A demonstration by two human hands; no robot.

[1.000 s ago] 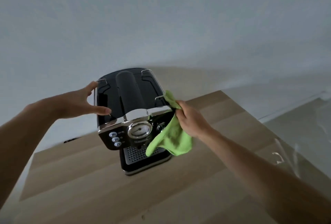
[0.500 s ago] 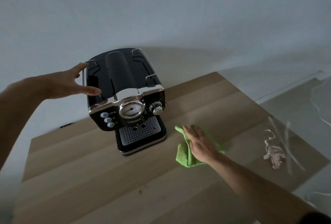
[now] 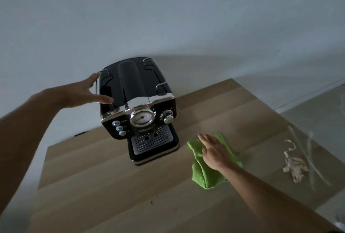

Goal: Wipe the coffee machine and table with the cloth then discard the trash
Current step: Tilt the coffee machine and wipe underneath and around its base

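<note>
A black and chrome coffee machine stands near the back of the light wooden table. My left hand rests against its left top edge, thumb laid on the top and fingers straight. To the right of the machine a green cloth lies flat on the table. My right hand presses on the cloth with straight fingers. Crumpled pale paper trash lies near the table's right edge, beside strips of clear plastic wrap.
A plain white wall rises behind the table. The grey floor shows past the right edge of the table. A small dark object pokes out at the table's back left edge.
My right hand has brought the cloth down from the machine's right side onto the table and now presses it flat there. My left hand stays on the machine.
</note>
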